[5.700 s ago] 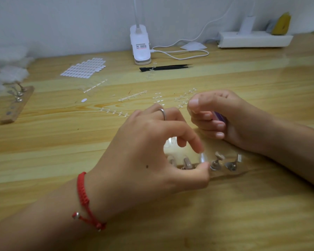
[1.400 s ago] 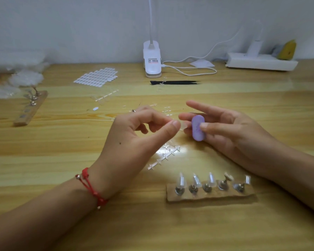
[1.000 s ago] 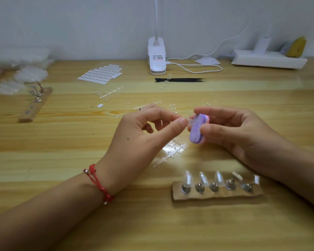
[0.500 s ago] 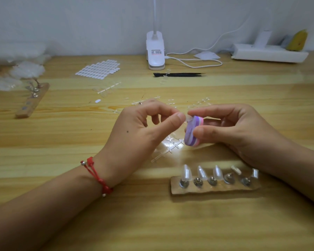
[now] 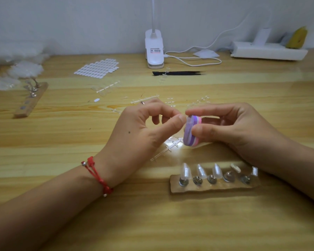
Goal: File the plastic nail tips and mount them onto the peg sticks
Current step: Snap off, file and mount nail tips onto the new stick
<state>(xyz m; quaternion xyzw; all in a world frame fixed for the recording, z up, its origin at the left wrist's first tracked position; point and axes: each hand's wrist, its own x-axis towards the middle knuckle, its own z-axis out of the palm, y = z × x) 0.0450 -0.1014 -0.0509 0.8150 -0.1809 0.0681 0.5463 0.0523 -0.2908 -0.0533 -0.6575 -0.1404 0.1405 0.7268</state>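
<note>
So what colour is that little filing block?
Mostly purple file block, with pink and white layers, head view.

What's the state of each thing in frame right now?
left hand, pinching a clear tip against the file
right hand, gripping the file
near board, three tips mounted upright, fourth peg bare, fifth unclear
tweezers, lying flat, closed
far board, lying apart from both hands, pegs at its far end
</note>
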